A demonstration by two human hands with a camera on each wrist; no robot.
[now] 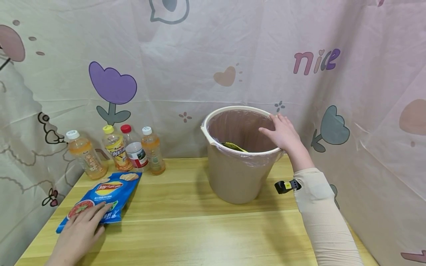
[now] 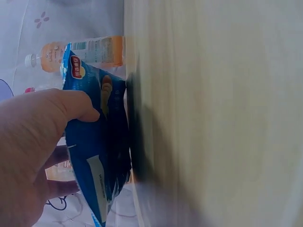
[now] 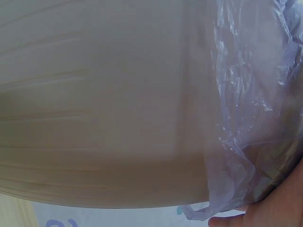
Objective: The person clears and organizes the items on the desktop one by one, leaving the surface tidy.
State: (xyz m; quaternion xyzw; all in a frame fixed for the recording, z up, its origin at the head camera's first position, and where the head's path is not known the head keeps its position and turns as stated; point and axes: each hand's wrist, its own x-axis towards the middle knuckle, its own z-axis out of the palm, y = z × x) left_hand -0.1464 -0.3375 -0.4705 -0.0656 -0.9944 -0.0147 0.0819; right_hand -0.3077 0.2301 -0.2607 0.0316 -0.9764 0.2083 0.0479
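Observation:
In the head view, my left hand (image 1: 80, 231) is at the near end of a blue bag of potato chips (image 1: 114, 188), its fingers over the printed front. The left wrist view shows the thumb (image 2: 78, 106) against the bag's side and the other fingers across from it, holding the bag. My right hand (image 1: 283, 135) grips the right rim of a beige trash bin (image 1: 237, 177), with the thumb reaching over the opening. A clear plastic liner (image 3: 241, 99) folds over that rim. Inside the bin a yellow-green wrapper (image 1: 234, 146) shows; the rest of the contents is hidden.
Several bottles stand at the back left, among them a leaning orange one (image 1: 88, 159), a yellow-capped one (image 1: 116, 149), and a red-capped one (image 1: 134, 149). A printed curtain (image 1: 186, 66) hangs behind the wooden table (image 1: 173, 229) and along both sides.

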